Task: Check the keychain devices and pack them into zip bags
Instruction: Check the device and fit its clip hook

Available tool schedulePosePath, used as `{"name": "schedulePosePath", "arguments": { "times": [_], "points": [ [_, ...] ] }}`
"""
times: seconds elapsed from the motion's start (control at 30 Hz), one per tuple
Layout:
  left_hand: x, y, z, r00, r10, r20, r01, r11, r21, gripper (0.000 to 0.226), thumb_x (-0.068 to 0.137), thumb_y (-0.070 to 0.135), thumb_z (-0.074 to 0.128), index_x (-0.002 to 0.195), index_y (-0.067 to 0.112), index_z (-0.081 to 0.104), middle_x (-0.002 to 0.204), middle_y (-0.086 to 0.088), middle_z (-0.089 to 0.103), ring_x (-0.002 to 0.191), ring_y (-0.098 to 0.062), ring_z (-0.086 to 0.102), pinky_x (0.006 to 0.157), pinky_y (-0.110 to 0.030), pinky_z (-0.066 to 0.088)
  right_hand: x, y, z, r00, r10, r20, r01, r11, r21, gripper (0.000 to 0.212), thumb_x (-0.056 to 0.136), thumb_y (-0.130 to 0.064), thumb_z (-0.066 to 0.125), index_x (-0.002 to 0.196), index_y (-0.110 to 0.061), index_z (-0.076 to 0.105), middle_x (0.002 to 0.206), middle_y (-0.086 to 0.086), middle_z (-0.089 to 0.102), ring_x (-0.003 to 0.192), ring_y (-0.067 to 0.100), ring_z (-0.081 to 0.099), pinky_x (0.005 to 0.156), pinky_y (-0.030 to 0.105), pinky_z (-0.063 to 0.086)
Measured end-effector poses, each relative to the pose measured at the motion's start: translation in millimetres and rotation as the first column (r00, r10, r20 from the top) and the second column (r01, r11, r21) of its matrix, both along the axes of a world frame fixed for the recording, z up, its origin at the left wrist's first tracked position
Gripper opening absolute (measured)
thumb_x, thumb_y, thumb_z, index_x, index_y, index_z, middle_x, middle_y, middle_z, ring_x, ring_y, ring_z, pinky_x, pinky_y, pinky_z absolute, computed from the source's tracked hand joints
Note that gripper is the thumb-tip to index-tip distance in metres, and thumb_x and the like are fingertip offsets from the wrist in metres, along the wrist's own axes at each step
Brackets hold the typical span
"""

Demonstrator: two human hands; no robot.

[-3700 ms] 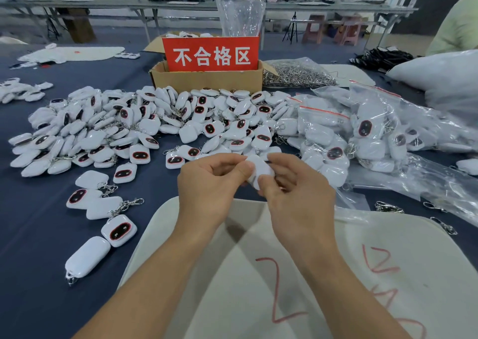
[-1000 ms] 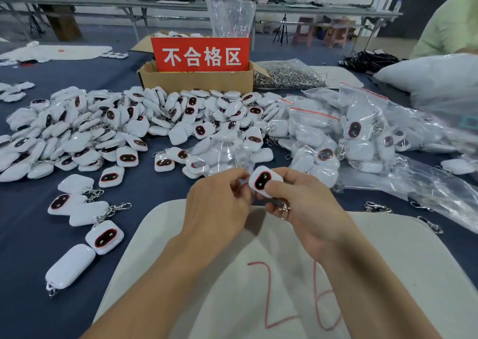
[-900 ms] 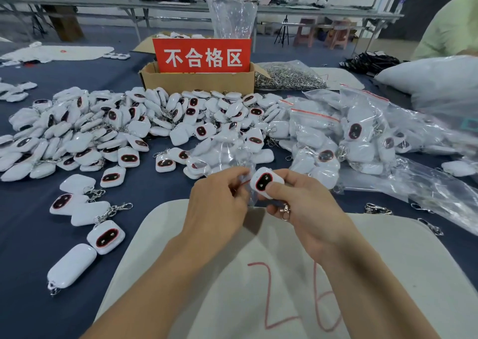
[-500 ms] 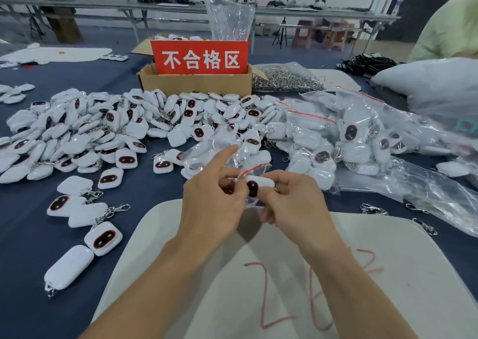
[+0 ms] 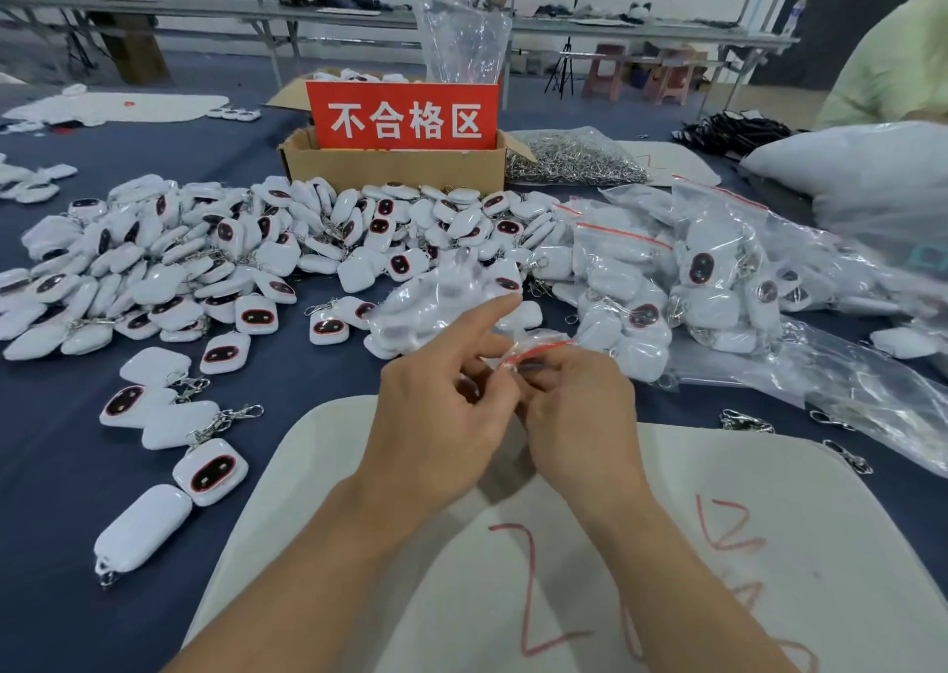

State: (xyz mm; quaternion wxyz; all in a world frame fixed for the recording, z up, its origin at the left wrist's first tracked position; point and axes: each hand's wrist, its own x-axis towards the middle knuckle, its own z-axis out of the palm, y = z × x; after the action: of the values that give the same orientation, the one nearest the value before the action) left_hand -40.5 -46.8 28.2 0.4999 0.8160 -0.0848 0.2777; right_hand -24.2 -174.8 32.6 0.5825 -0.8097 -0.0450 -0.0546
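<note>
Pinching with both hands: left hand (image 5: pixel 436 416) has thumb and middle fingers nipped on the red-striped mouth of a small clear zip bag (image 5: pixel 533 350), index finger (image 5: pixel 500 308) sticking out straight and unused. Right hand (image 5: pixel 579 405) is curled tight on the same bag mouth from the other side. Hands are touching, held just above the far edge of the white mat (image 5: pixel 769 518), probably so a dropped piece lands on the mat. The device being packed is hidden behind the fingers; can't tell if it's fully inside. Judged step: seating it and pressing the zip closed, so two opposed pinches make sense.

Loose keychain devices (image 5: pixel 205 262) are heaped beyond the mat to the left, a few strays just off its left edge. Packed bags (image 5: pixel 667 287) are piled beyond the mat to the right, which keeps done and undone apart. Cardboard box (image 5: pixel 395 164) with red sign (image 5: pixel 402 115) sits far beyond the mat, dead ahead, likely for rejects. Many devices remain unpacked.
</note>
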Motion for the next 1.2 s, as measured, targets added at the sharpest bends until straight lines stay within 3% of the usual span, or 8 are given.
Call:
{"name": "schedulePosePath", "arguments": {
  "times": [0.17, 0.4, 0.57, 0.67, 0.77, 0.9, 1.03, 1.2],
  "points": [
    [3.6, 3.4, 3.4, 0.985, 0.174, -0.006, -0.173, 0.978, -0.112, 0.046, 0.085, 0.025, 0.063, 0.127, 0.042, 0.068, 0.092, 0.032, 0.072, 0.068, -0.002, 0.067, 0.068, -0.009, 0.050, -1.0, 3.1, 4.4, 0.996, 0.044, 0.077, -0.041, 0.998, -0.038, 0.020, 0.093, -0.017, 0.068, 0.095, -0.031, 0.081, 0.086, -0.021, 0.078, 0.084, -0.004, 0.073, 0.080, 0.020, 0.054],
    [11.4, 41.0, 23.0, 0.866, 0.467, 0.182, -0.433, 0.880, -0.196, 0.036, 0.099, 0.022, 0.059, 0.135, 0.026, 0.065, 0.099, 0.022, 0.074, 0.082, 0.000, 0.071, 0.076, -0.027, 0.059, 15.2, -22.2, 6.3, 0.963, -0.270, -0.003, 0.247, 0.876, 0.413, 0.030, 0.081, 0.004, 0.060, 0.076, -0.019, 0.079, 0.073, -0.001, 0.076, 0.044, 0.012, 0.048, 0.048, 0.019, 0.042],
    [11.9, 71.2, 36.8, 0.754, 0.582, 0.305, -0.494, 0.808, -0.322, 0.038, 0.105, 0.026, 0.054, 0.142, 0.017, 0.059, 0.114, 0.010, 0.074, 0.101, -0.009, 0.074, 0.076, -0.032, 0.062, 17.5, -9.9, -11.5, 0.975, -0.224, -0.010, 0.224, 0.974, 0.032, 0.033, 0.090, -0.006, 0.056, 0.104, -0.028, 0.075, 0.088, -0.010, 0.074, 0.075, 0.001, 0.068, 0.068, 0.019, 0.048],
    [6.5, 51.8, 31.2, 0.798, 0.495, 0.344, -0.492, 0.865, -0.103, 0.038, 0.106, 0.035, 0.055, 0.143, 0.029, 0.054, 0.111, 0.023, 0.071, 0.082, 0.005, 0.070, 0.069, -0.012, 0.053, 16.1, 3.2, -21.7, 0.999, -0.047, 0.028, 0.052, 0.967, -0.248, 0.050, 0.091, -0.009, 0.054, 0.132, -0.036, 0.061, 0.105, -0.013, 0.068, 0.097, 0.007, 0.064, 0.082, 0.027, 0.049],
    [4.1, 20.3, 13.0, 0.888, 0.414, 0.200, -0.457, 0.842, 0.286, 0.048, 0.094, 0.029, 0.063, 0.142, 0.033, 0.057, 0.086, 0.006, 0.076, 0.061, -0.016, 0.068, 0.060, -0.030, 0.054, 23.7, 12.6, -25.5, 0.990, 0.104, 0.091, -0.054, 0.898, -0.436, 0.054, 0.089, -0.001, 0.058, 0.141, -0.016, 0.054, 0.152, 0.003, 0.045, 0.137, 0.026, 0.042, 0.106, 0.030, 0.034],
    [10.6, 6.2, 0.9, 0.892, 0.439, 0.104, -0.433, 0.767, 0.474, 0.051, 0.073, 0.016, 0.078, 0.124, 0.026, 0.073, 0.100, 0.003, 0.077, 0.090, -0.025, 0.070, 0.069, -0.038, 0.057, 37.7, 21.8, -24.9, 0.907, 0.388, 0.164, -0.203, 0.743, -0.637, 0.035, 0.094, -0.013, 0.060, 0.129, -0.017, 0.059, 0.139, 0.002, 0.051, 0.132, 0.026, 0.045, 0.105, 0.043, 0.043],
    [19.8, 23.1, -7.6, 0.955, 0.294, -0.050, -0.229, 0.829, 0.510, 0.066, 0.076, 0.001, 0.065, 0.139, 0.020, 0.062, 0.153, 0.001, 0.052, 0.145, -0.022, 0.039, 0.120, -0.034, 0.032, 42.3, 27.0, -29.6, 0.910, 0.401, 0.102, -0.176, 0.599, -0.781, 0.050, 0.097, -0.034, 0.049, 0.146, -0.033, 0.042, 0.164, -0.007, 0.028, 0.150, 0.015, 0.028, 0.108, 0.039, 0.038],
    [21.2, 31.4, -9.6, 0.958, 0.260, -0.123, -0.180, 0.875, 0.449, 0.071, 0.082, -0.002, 0.060, 0.149, 0.018, 0.052, 0.158, 0.001, 0.047, 0.151, -0.018, 0.032, 0.125, -0.026, 0.015, 35.9, 29.2, -28.4, 0.940, 0.290, 0.179, -0.090, 0.717, -0.691, 0.021, 0.094, -0.022, 0.054, 0.115, -0.024, 0.056, 0.115, -0.007, 0.059, 0.114, 0.022, 0.053, 0.082, 0.033, 0.031]
  ]
}}
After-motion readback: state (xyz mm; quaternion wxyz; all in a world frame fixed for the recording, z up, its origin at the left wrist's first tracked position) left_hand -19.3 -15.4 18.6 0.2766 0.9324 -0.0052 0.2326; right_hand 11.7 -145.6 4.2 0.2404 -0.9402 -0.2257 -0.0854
